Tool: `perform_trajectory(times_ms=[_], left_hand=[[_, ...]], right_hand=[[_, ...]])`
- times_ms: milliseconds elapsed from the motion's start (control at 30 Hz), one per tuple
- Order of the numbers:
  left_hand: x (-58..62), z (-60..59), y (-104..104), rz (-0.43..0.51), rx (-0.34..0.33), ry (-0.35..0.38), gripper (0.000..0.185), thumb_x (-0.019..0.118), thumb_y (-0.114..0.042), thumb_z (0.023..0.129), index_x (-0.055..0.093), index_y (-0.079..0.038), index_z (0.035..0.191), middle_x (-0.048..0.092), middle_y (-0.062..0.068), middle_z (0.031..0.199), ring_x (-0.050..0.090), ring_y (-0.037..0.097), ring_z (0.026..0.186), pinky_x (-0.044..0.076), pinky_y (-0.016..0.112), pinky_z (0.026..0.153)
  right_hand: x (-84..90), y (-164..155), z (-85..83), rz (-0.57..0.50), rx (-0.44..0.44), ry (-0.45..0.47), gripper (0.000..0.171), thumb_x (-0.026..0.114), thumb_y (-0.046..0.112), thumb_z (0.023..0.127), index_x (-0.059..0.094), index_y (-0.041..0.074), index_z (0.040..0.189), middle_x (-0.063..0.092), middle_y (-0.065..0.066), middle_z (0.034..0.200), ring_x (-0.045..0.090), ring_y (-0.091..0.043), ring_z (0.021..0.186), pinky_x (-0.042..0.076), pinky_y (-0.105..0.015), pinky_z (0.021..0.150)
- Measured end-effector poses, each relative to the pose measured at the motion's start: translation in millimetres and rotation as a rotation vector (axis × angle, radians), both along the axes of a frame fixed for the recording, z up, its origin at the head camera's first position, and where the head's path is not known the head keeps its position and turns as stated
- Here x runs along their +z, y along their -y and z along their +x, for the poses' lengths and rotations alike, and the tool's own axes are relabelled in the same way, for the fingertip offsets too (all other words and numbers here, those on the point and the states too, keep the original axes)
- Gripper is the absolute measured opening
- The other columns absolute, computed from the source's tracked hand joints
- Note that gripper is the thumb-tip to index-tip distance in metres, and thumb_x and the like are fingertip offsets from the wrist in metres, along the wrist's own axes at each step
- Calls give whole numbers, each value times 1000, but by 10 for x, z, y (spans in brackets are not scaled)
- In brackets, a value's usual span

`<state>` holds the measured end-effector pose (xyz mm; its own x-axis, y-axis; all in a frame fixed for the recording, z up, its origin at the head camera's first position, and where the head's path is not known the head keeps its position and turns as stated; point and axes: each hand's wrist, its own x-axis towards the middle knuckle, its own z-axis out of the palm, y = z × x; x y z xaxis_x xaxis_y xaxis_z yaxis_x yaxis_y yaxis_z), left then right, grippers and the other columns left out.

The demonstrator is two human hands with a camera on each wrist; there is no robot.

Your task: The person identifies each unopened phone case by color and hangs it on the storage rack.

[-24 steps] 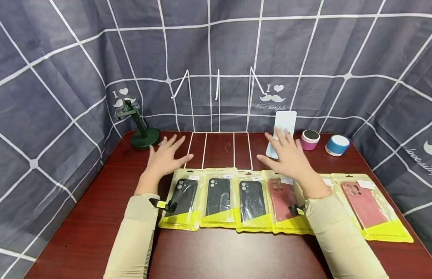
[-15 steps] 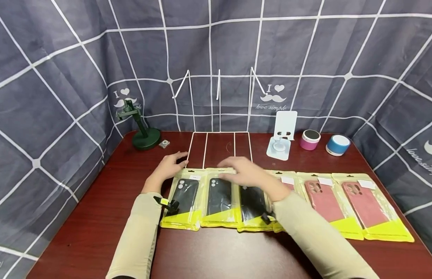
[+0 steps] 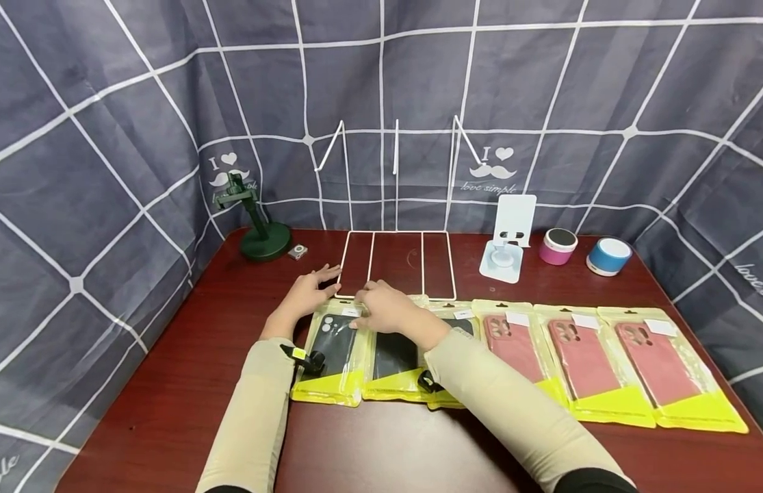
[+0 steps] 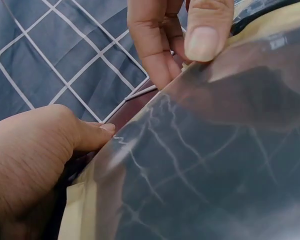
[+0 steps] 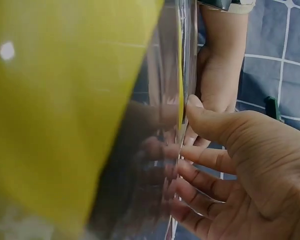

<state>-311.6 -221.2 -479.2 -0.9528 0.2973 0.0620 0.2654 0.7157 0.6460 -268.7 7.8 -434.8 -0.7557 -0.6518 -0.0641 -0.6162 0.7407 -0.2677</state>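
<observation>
The head view looks forward and down from above over the dark red wooden bench (image 3: 172,411) toward a grey checked cloth backdrop (image 3: 79,171). Both wrist views sit very close. They share the leftmost clear-and-yellow plastic packet with a black phone case (image 3: 332,352) (image 4: 200,165) (image 5: 90,100), filling most of each.
</observation>
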Motion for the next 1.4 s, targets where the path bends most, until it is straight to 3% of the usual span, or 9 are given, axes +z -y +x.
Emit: perform_trajectory(times_ms=[267, 533, 667, 800, 933, 1033, 1133, 1267, 1400], left_hand=[[-38, 25, 2, -21, 17, -1, 50, 62, -29, 101, 52, -18, 149, 43, 3, 156, 27, 33, 149, 26, 57, 117], [-68, 15, 23, -1, 31, 11, 49, 62, -30, 101, 53, -20, 148, 43, 0, 156, 26, 29, 150, 25, 54, 118], [-72, 30, 38, 20, 34, 32, 49, 63, -30, 101, 53, -21, 148, 44, -3, 155, 26, 26, 150, 23, 54, 119], [-53, 13, 45, 50, 26, 35, 50, 66, -30, 99, 56, -20, 146, 46, -4, 154, 28, 22, 150, 23, 53, 119], [-33, -3, 64, 37, 8, -4, 51, 67, -33, 97, 58, -17, 144, 48, 2, 152, 33, 27, 147, 26, 52, 118], [-21, 6, 67, 14, 30, -28, 51, 68, -33, 96, 60, -13, 142, 51, 10, 149, 42, 33, 141, 33, 50, 115], [-16, 26, 53, 8, 66, -30, 45, 68, -27, 94, 65, -8, 135, 58, 18, 140, 51, 37, 132, 40, 50, 110], [-22, 23, 1, -5, 53, -40, 42, 68, -26, 96, 66, -9, 134, 55, 15, 145, 46, 33, 139, 31, 48, 117], [-38, 6, -51, -44, 3, -52, 55, 69, -37, 96, 58, -16, 145, 43, 7, 156, 31, 25, 148, 18, 47, 122]], right_hand=[[-69, -25, -39, -57, -41, 105, 60, 78, 50, 85, 67, 9, 126, 66, -5, 118, 55, -31, 117, 44, -42, 103], [-130, -71, -72, -235, 48, 202, 15, 76, 27, 91, 72, 12, 90, 64, 4, 75, 60, -8, 60, 50, -25, 67], [-113, -102, -88, -290, 11, 176, 10, 69, 21, 96, 70, 13, 90, 66, 4, 79, 62, -10, 64, 51, -27, 71], [65, -205, -87, -375, -34, 123, 11, 65, 21, 98, 70, 16, 90, 64, 6, 78, 57, -12, 74, 48, -31, 73], [352, -355, -24, -551, -73, 142, 9, 65, 24, 100, 70, 20, 93, 58, 5, 69, 52, -13, 63, 46, -31, 61], [559, -452, 25, -698, -68, 146, 7, 67, 27, 99, 71, 22, 96, 55, 3, 64, 46, -13, 53, 40, -30, 52], [708, -517, 45, -823, -57, 123, 8, 70, 29, 97, 72, 22, 98, 62, 3, 66, 49, -12, 57, 40, -29, 53], [843, -586, 49, -1011, -79, 107, 12, 74, 25, 94, 73, 15, 101, 71, -2, 75, 56, -14, 68, 44, -28, 63], [937, -669, 50, -1228, -107, 193, 17, 76, 13, 91, 71, 5, 105, 72, -8, 83, 59, -17, 71, 48, -27, 65]])
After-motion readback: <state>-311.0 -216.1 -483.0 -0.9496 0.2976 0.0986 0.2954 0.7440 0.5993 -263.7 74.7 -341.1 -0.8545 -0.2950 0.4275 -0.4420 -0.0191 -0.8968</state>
